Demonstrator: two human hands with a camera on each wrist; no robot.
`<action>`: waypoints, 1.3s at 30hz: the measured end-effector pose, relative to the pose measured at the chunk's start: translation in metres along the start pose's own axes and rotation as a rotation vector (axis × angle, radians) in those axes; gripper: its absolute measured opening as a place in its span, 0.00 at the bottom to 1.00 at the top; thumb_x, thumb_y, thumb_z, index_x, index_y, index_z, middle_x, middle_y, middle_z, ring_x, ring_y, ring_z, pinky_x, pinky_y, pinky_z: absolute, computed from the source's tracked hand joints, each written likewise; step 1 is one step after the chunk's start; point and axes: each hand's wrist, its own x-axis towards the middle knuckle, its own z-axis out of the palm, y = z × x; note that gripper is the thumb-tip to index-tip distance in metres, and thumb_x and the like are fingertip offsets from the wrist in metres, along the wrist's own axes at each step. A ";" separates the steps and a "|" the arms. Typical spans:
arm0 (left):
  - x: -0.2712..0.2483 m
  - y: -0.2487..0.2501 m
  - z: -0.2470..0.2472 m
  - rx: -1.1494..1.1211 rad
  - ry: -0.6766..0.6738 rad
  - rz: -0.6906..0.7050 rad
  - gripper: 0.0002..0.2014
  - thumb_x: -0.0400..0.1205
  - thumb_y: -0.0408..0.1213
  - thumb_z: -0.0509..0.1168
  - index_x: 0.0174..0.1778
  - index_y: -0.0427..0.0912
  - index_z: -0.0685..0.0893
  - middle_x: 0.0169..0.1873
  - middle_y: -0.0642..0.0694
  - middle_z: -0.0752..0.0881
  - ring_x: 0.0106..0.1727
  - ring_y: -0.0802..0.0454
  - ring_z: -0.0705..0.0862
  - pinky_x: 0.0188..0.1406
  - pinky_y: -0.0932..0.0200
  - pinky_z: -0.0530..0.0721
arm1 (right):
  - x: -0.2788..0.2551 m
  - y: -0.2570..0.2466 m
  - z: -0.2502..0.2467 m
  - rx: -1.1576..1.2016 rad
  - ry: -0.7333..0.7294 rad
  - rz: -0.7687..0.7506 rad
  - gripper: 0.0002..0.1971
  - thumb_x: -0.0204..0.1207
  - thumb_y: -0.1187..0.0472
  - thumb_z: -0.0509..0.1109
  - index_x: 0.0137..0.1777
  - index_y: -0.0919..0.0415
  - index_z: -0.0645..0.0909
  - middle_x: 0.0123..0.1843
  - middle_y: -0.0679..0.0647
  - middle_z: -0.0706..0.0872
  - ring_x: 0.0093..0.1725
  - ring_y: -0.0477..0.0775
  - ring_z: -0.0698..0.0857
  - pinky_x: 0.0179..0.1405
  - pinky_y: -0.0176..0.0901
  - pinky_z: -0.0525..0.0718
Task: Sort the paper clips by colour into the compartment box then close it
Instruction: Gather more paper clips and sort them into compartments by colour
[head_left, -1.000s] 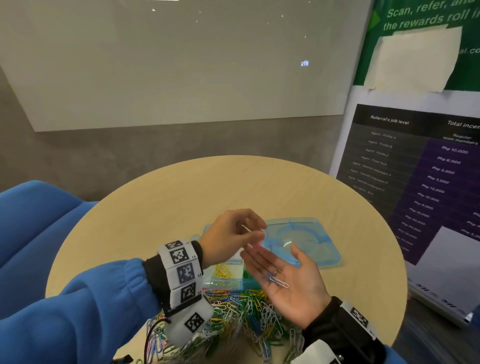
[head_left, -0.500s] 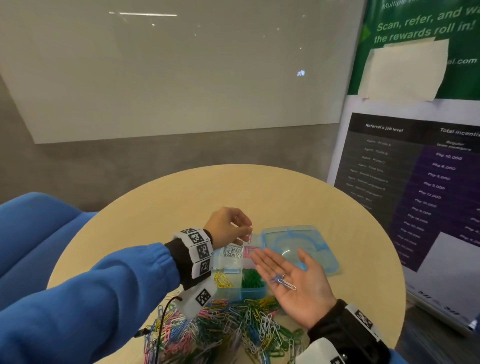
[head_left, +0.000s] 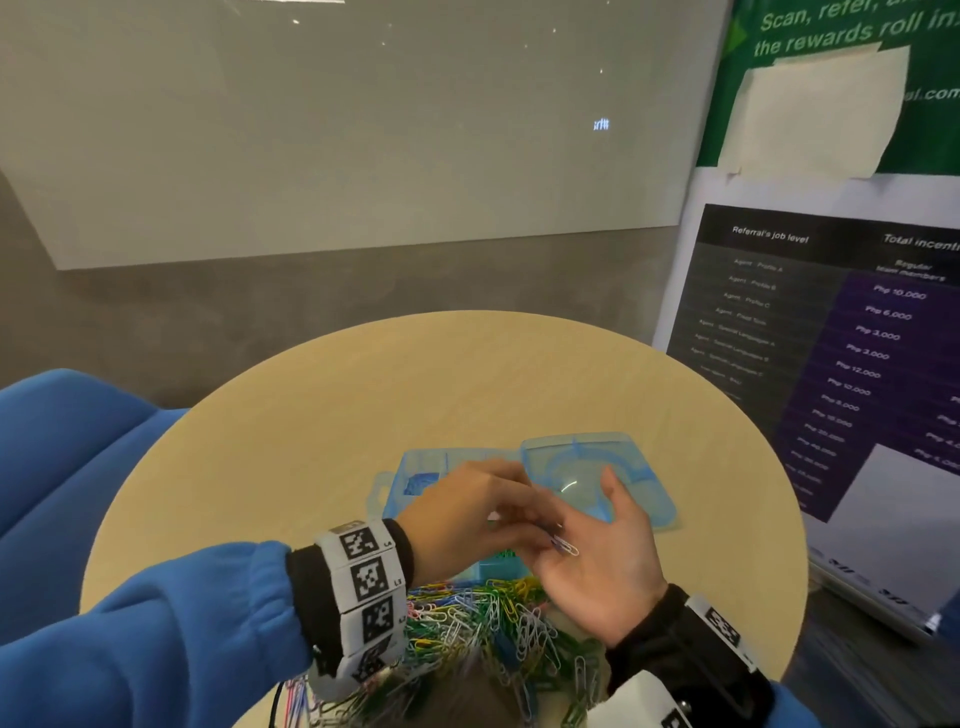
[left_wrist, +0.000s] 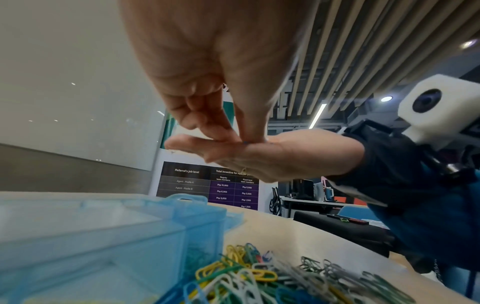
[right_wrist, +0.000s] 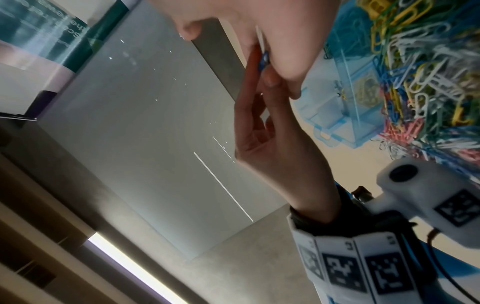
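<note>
My right hand (head_left: 589, 535) lies palm up above the table, fingers straight, with a few paper clips (head_left: 566, 545) resting on it. My left hand (head_left: 548, 532) reaches over from the left, and its thumb and fingertips pinch a blue paper clip (right_wrist: 264, 61) on that palm; the left wrist view shows the pinch (left_wrist: 245, 140). The light blue compartment box (head_left: 415, 475) stands open behind the hands, partly hidden by them, with its lid (head_left: 597, 467) laid flat to the right. Blue, yellow and green clips show in its compartments. A mixed pile of paper clips (head_left: 493, 623) lies in front.
The round wooden table (head_left: 467, 389) ends close behind the box and to the right. A poster board (head_left: 831, 338) leans at the right edge. A blue seat (head_left: 62, 457) sits to the left.
My left hand has come back from above the box to the right palm and now pinches a clip there. The right hand has stayed palm up.
</note>
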 end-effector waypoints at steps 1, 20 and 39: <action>0.000 -0.003 0.000 -0.015 0.011 -0.002 0.08 0.80 0.44 0.72 0.53 0.51 0.91 0.44 0.51 0.85 0.43 0.61 0.83 0.45 0.60 0.83 | 0.000 0.002 0.000 -0.008 -0.015 0.005 0.44 0.80 0.34 0.54 0.70 0.79 0.75 0.51 0.68 0.85 0.47 0.62 0.87 0.49 0.47 0.82; 0.001 -0.075 -0.076 0.465 0.039 -0.650 0.13 0.81 0.57 0.67 0.39 0.54 0.87 0.40 0.55 0.88 0.38 0.54 0.84 0.29 0.61 0.73 | 0.010 -0.012 -0.005 -0.181 0.273 0.002 0.16 0.86 0.54 0.58 0.58 0.68 0.78 0.38 0.60 0.76 0.35 0.52 0.72 0.34 0.41 0.68; -0.057 -0.046 -0.070 0.295 -0.090 -0.568 0.11 0.87 0.47 0.61 0.62 0.57 0.86 0.52 0.62 0.84 0.45 0.61 0.83 0.43 0.62 0.77 | 0.069 -0.022 0.055 -0.810 0.161 -0.099 0.33 0.84 0.36 0.50 0.84 0.53 0.60 0.85 0.57 0.60 0.85 0.58 0.55 0.84 0.60 0.46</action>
